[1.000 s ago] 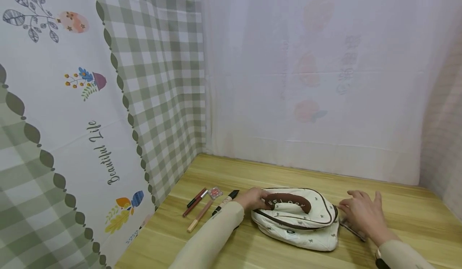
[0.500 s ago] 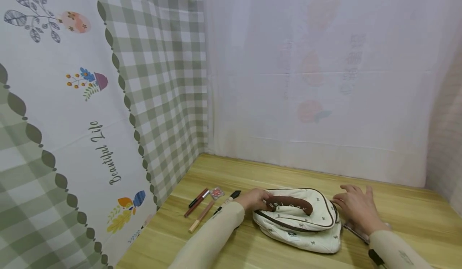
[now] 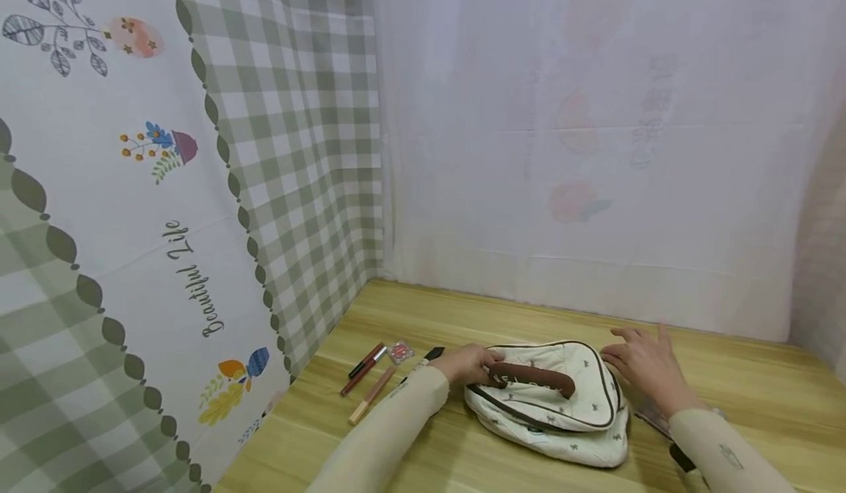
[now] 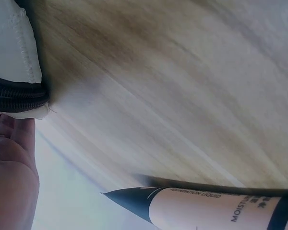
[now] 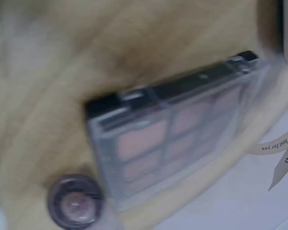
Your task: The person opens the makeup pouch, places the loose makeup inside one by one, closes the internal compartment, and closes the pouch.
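A cream cosmetic bag with small bow prints, dark brown trim and a brown handle sits on the wooden table. My left hand grips its left end beside the handle; the left wrist view shows those fingers under the edge with the black zipper. At the bag's far right edge, the thumb and forefinger of my right hand come together on the zipper line, pinching what seems to be the zipper pull, itself hidden. The other right fingers stand spread. How far the zipper is closed I cannot tell.
An eyeshadow palette and a small round pot lie under my right wrist. Left of the bag are a foundation tube with a pointed cap, several slim makeup tubes and a small square compact.
My right hand has slid along the bag's edge, away from me and to the left. The bag has turned slightly; my left hand keeps its grip. The view has shifted a little.
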### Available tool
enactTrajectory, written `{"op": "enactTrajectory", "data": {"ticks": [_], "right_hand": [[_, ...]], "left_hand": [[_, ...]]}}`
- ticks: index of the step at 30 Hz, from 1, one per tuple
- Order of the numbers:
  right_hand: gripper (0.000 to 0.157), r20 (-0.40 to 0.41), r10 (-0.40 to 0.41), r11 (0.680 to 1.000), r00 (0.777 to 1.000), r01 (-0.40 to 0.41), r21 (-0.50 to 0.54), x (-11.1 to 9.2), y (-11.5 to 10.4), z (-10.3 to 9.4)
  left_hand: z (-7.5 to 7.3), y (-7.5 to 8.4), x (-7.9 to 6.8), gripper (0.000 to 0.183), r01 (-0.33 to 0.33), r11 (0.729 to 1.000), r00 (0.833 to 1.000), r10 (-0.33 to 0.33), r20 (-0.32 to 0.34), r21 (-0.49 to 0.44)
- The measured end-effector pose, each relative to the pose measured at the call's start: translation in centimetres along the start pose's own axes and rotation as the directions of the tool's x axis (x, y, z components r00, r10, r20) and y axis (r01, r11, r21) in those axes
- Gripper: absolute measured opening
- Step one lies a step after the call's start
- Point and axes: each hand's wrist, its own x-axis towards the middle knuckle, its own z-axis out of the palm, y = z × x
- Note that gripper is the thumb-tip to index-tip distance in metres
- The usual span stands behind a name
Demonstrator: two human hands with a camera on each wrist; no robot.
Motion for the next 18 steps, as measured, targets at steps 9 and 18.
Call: {"op": "enactTrajectory", "data": {"ticks": [9, 18], "right_hand": [[0.011, -0.029, -0.167, 0.986, 0.985, 0.167, -0.024, 3.0, -0.2, 0.4], [0.017, 0.067, -0.416, 0.906, 0.907, 0.419, -0.053, 7.0, -0.7, -1.1]], "left_hand": [[-0.2, 0.0, 0.2, 0.025, -0.026, 0.998, 1.0, 0.025, 0.02, 0.056], [-0.5, 0.3, 0.5, 0.02, -0.013, 0.994, 0.999, 0.008, 0.047, 0.113]]}}
